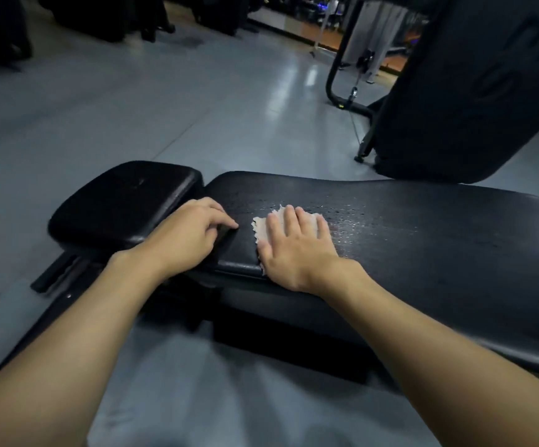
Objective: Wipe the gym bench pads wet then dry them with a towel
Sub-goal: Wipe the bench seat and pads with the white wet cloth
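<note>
R hand (295, 250) lies flat, fingers spread, pressing the white cloth (263, 227) onto the wet long pad (422, 240) w/o clenching, while L hand (190, 233) curls over that pad's end beside the seat pad (123, 201).

My right hand (297, 246) lies flat, fingers spread, pressing a pale cloth (263, 228) onto the long pad (422, 240), which glistens with droplets just past my fingertips. My left hand (187, 235) rests beside it, fingers curled over that pad's end, with the small pad (123, 201) just beyond its knuckles. Grey floor (165, 108) lies beyond both.
</note>
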A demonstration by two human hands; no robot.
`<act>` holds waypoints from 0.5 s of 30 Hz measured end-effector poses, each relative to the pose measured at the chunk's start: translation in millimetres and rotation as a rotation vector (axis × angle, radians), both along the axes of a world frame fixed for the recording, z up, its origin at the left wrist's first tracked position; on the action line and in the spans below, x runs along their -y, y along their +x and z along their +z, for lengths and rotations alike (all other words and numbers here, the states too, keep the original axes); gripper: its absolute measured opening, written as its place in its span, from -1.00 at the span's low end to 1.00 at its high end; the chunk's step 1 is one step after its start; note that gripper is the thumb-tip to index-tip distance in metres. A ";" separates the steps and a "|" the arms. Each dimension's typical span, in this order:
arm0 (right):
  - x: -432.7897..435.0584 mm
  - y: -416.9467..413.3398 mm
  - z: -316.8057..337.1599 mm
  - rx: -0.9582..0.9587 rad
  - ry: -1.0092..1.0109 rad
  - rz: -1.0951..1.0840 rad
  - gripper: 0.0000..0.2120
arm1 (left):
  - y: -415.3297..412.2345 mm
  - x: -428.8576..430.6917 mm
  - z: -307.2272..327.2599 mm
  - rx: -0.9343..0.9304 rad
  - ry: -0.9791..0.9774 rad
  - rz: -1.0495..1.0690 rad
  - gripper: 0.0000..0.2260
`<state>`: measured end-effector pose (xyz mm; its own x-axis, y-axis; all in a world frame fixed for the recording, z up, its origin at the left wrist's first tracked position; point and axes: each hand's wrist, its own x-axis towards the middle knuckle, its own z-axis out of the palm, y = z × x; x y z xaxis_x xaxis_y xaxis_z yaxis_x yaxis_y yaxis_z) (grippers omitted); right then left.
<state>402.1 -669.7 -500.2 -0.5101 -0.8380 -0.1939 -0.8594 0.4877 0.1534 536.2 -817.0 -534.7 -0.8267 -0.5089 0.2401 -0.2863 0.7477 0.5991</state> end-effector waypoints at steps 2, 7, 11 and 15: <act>17.8 15.1 -4.6 0.005 0.008 0.032 -0.38 | 9.7 5.7 1.5 -0.035 0.025 0.033 -0.58; 54.9 52.2 -14.0 0.023 0.038 0.103 -0.38 | 19.7 12.7 -0.3 -0.102 0.142 0.114 -0.70; 69.3 74.4 -22.5 -0.008 0.017 0.231 -0.34 | 20.0 14.8 3.9 -0.166 0.246 0.144 -0.77; 40.4 64.1 -18.1 -0.092 -0.034 0.349 -0.31 | 13.6 9.7 12.1 -0.141 0.267 0.123 -0.77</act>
<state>466.2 -710.1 -518.2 -0.2060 -0.9700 -0.1291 -0.9584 0.1734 0.2266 549.8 -826.7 -522.6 -0.7232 -0.6633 0.1924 -0.2647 0.5235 0.8099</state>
